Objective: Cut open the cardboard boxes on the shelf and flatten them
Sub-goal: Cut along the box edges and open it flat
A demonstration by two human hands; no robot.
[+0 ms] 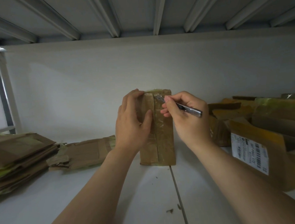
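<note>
White shelf boards (113, 189) carry a stack of flattened cardboard (18, 159) at the left and several unflattened boxes (263, 140) at the right. Between them a taped box (163, 136) stands upright, the left hand (132, 122) curled round its left edge, while the right hand (185, 113) pinches a slim knife (190, 109) with its tip at the top of the centre tape seam. Seemingly the job is partway: this cut is barely begun, and the right-hand pile is yet to be done.
</note>
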